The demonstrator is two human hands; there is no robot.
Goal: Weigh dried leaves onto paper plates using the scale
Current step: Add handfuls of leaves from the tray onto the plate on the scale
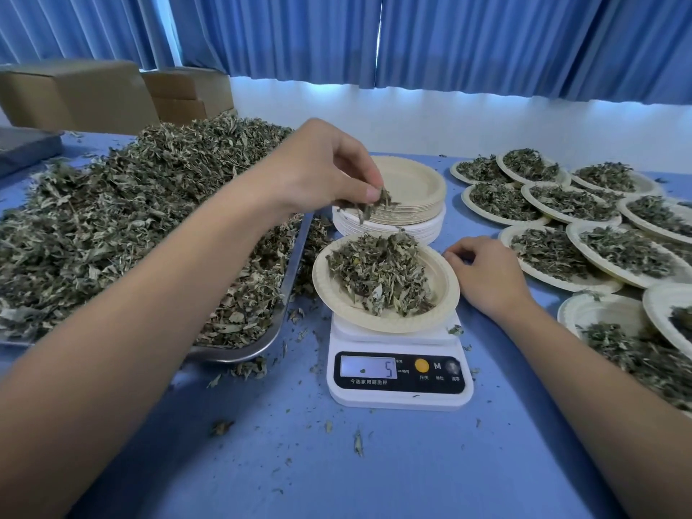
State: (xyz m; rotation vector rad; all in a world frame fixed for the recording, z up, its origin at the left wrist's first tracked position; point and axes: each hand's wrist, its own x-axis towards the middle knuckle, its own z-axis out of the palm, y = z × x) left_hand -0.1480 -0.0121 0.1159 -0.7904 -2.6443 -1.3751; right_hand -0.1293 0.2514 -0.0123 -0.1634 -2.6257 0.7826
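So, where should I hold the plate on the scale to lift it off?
Pinch the plate by its bare right rim, coming from the right, where the right hand lies. The leaves fill its middle, and the tray crowds its left.

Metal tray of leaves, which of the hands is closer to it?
Left. The left hand hovers just past the right edge of the metal tray, pinching leaves; the right hand rests on the table beyond the scale.
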